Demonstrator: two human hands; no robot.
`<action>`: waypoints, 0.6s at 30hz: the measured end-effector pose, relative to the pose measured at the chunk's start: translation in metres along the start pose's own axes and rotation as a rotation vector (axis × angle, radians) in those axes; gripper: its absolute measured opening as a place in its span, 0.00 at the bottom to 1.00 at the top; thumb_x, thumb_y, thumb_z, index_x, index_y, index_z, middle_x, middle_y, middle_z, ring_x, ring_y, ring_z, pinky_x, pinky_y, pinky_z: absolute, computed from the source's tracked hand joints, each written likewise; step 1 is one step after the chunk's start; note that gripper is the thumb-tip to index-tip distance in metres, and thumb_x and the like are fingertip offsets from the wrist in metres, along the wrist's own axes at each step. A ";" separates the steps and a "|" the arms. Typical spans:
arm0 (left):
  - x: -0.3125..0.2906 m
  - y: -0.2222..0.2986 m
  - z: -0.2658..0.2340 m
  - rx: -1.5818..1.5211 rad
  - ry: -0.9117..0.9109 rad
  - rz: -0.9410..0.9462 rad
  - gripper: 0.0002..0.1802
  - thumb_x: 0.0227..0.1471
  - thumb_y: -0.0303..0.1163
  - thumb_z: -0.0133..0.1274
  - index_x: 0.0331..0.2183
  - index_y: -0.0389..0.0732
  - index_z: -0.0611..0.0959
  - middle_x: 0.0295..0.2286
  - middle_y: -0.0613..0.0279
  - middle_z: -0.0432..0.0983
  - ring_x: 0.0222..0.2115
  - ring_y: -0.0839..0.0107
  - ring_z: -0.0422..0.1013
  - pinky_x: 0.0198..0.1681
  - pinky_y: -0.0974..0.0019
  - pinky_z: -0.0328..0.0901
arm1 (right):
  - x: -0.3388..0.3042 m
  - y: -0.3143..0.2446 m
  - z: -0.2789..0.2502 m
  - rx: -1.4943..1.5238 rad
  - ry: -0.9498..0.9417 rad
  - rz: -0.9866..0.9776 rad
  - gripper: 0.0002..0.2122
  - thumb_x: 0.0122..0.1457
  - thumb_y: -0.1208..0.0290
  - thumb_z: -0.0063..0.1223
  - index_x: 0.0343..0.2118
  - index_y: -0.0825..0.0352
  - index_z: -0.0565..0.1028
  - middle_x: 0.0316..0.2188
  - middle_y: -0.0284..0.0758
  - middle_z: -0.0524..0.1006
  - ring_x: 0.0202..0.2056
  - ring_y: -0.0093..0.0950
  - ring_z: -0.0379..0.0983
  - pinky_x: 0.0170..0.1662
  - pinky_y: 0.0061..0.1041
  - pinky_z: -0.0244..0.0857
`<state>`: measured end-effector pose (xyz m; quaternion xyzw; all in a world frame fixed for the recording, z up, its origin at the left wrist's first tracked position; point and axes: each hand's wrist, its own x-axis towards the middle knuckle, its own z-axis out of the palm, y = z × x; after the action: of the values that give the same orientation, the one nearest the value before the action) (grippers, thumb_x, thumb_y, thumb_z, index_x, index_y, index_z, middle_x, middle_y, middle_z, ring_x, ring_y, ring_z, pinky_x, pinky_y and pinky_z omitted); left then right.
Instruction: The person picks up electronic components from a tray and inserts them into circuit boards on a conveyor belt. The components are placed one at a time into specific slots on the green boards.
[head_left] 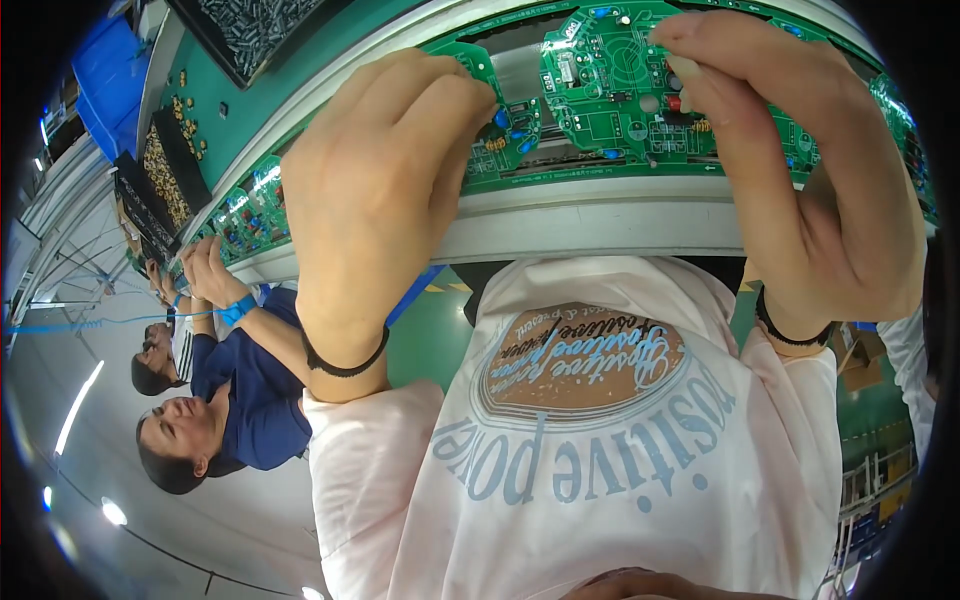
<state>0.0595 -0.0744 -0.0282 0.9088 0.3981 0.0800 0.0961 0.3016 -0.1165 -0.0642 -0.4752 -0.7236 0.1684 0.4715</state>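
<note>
My left hand lies over a green circuit board, its fingers curled together and their tips against the board beside a blue disc-shaped component. Whatever those fingertips hold, if anything, is hidden. Further right, my right hand bends down to the same row of boards with thumb and forefinger close together in a pinch. A small red component shows just under the thumb tip. Whether the pinch has a part in it I cannot make out. Several small blue and orange-banded components stand on the board around both hands.
A pale metal rail runs along the boards' near edge. Beyond them, a black tray of small grey parts sits on the green bench. At left are a bin of gold-coloured parts, a blue bin and co-workers, one in dark blue.
</note>
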 end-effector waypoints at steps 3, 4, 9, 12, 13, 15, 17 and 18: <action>0.000 -0.001 -0.002 -0.032 0.001 0.008 0.09 0.48 0.16 0.62 0.35 0.35 0.85 0.33 0.56 0.82 0.36 0.63 0.79 0.41 0.67 0.71 | 0.000 0.000 -0.001 -0.005 0.006 -0.001 0.08 0.59 0.89 0.58 0.41 0.80 0.79 0.37 0.42 0.83 0.34 0.26 0.79 0.40 0.22 0.74; 0.001 -0.004 -0.004 -0.084 -0.002 0.009 0.09 0.49 0.17 0.61 0.36 0.35 0.86 0.33 0.56 0.82 0.36 0.65 0.79 0.41 0.68 0.71 | 0.000 0.001 -0.003 -0.011 0.007 -0.002 0.08 0.59 0.89 0.58 0.41 0.80 0.79 0.38 0.42 0.83 0.34 0.26 0.79 0.40 0.22 0.74; 0.018 -0.032 -0.028 -0.085 0.152 -0.043 0.11 0.56 0.19 0.59 0.42 0.36 0.87 0.35 0.59 0.84 0.36 0.74 0.79 0.42 0.72 0.71 | 0.004 0.002 -0.008 -0.028 -0.002 -0.008 0.08 0.59 0.89 0.57 0.41 0.80 0.79 0.38 0.41 0.83 0.35 0.26 0.79 0.40 0.22 0.74; 0.043 -0.059 -0.055 0.301 0.176 -0.274 0.18 0.56 0.33 0.63 0.44 0.31 0.83 0.33 0.51 0.80 0.31 0.65 0.77 0.36 0.65 0.71 | 0.009 0.006 0.003 0.023 -0.013 -0.032 0.08 0.60 0.89 0.57 0.41 0.80 0.79 0.38 0.41 0.83 0.35 0.25 0.79 0.41 0.23 0.74; 0.042 -0.098 -0.067 0.486 0.081 -0.436 0.21 0.55 0.34 0.65 0.47 0.30 0.82 0.35 0.50 0.82 0.32 0.67 0.77 0.38 0.66 0.71 | 0.011 0.004 0.005 0.041 -0.021 -0.036 0.08 0.60 0.89 0.57 0.42 0.80 0.79 0.38 0.41 0.83 0.35 0.25 0.79 0.41 0.23 0.75; 0.058 -0.094 -0.051 0.314 0.208 -0.317 0.20 0.55 0.32 0.65 0.45 0.30 0.83 0.34 0.50 0.82 0.33 0.66 0.78 0.38 0.66 0.72 | 0.010 0.014 0.012 0.057 -0.022 -0.019 0.07 0.60 0.88 0.58 0.41 0.79 0.79 0.37 0.40 0.83 0.34 0.25 0.79 0.40 0.22 0.74; 0.072 -0.102 -0.039 0.125 0.345 -0.175 0.18 0.54 0.30 0.64 0.44 0.29 0.83 0.33 0.49 0.82 0.33 0.65 0.78 0.38 0.66 0.72 | 0.007 0.023 0.012 0.067 -0.020 0.054 0.06 0.60 0.86 0.58 0.40 0.79 0.80 0.36 0.38 0.83 0.33 0.23 0.78 0.39 0.21 0.73; 0.081 -0.113 -0.031 0.030 0.285 -0.202 0.17 0.54 0.29 0.64 0.42 0.29 0.84 0.32 0.49 0.82 0.32 0.65 0.78 0.38 0.65 0.72 | 0.008 0.022 0.010 0.037 -0.020 0.037 0.06 0.60 0.86 0.58 0.40 0.79 0.80 0.36 0.38 0.83 0.33 0.23 0.78 0.39 0.21 0.73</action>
<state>0.0270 0.0645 -0.0195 0.8451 0.4979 0.1919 0.0328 0.3040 -0.0970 -0.0808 -0.4779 -0.7161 0.1952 0.4698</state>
